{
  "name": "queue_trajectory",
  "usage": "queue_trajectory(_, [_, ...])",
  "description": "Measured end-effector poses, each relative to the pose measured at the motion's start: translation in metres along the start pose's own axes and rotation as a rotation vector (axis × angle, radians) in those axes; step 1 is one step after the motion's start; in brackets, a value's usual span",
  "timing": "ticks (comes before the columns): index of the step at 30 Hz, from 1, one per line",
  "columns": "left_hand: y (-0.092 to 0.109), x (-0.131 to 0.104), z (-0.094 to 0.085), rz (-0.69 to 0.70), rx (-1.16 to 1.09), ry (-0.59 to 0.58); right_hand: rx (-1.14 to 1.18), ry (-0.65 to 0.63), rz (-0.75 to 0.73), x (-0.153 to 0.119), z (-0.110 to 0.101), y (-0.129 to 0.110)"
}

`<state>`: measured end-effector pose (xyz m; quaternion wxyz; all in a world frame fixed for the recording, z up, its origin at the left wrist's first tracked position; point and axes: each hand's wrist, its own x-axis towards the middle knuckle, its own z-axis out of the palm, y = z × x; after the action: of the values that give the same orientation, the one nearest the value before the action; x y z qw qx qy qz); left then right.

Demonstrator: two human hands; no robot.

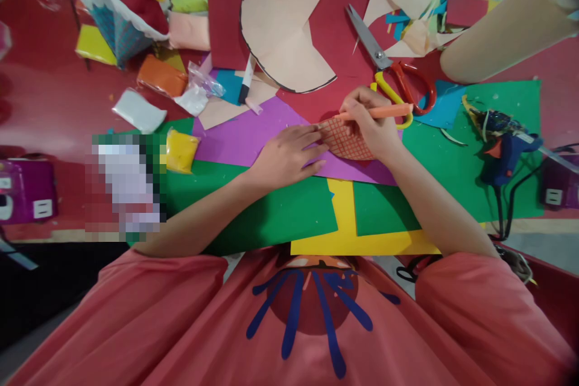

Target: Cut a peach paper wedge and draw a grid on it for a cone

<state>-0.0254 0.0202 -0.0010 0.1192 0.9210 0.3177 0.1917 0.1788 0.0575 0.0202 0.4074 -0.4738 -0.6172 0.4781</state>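
My right hand (pixel 368 120) is closed around an orange marker (pixel 391 111), its tip end toward the left edge of a cone-like paper piece. That paper piece (pixel 348 142) is tan with a red crisscross grid and lies over purple paper (pixel 239 132). My left hand (pixel 289 154) rests flat with fingers stretched out, fingertips at the left end of the gridded piece. Just beyond my right hand lie large scissors (pixel 382 63) with red and yellow handles. A big tan paper cutout (pixel 280 24) with a black outline sits on red paper farther off.
Paper scraps (pixel 420 12) and a tan cardboard tube (pixel 506 24) are at the upper right. A blue glue gun (pixel 502 157) with a cord lies on green paper at right. Packets of coloured clay (pixel 160 75), a black-capped marker (pixel 246 79) and paper cones (pixel 120 24) fill the left.
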Motion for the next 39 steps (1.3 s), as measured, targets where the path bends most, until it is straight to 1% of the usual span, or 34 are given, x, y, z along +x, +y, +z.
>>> queue_trajectory(3, [0.001, 0.000, 0.000, -0.034, -0.022, -0.014, -0.007, -0.028, -0.006, 0.005, 0.002, 0.005])
queue_trajectory(9, [0.002, 0.000, -0.001, -0.094, -0.003, 0.043, -0.093, -0.060, -0.023, 0.007, 0.004, 0.012])
queue_trajectory(12, [0.003, 0.000, -0.001, -0.097, 0.032, 0.069, -0.116, -0.066, -0.026, 0.006, 0.004, 0.011])
queue_trajectory(16, [0.003, 0.001, -0.001, -0.096, 0.047, 0.064, -0.160, -0.070, 0.005, 0.005, 0.004, 0.009])
queue_trajectory(19, [0.003, 0.001, -0.001, -0.092, 0.041, 0.071, -0.172, -0.067, 0.000, 0.005, 0.004, 0.009])
queue_trajectory(22, [0.003, 0.001, -0.001, -0.113, 0.013, 0.050, -0.176, -0.067, -0.010, 0.006, 0.004, 0.010])
queue_trajectory(28, [0.003, 0.000, -0.001, -0.137, -0.008, 0.031, -0.142, -0.071, 0.025, 0.006, 0.004, 0.009])
queue_trajectory(35, [0.003, 0.001, -0.002, -0.110, 0.022, 0.056, -0.147, -0.063, -0.021, 0.006, 0.003, 0.011])
queue_trajectory(39, [0.004, 0.001, 0.000, -0.126, 0.013, 0.049, -0.197, -0.078, 0.022, 0.005, 0.003, 0.011])
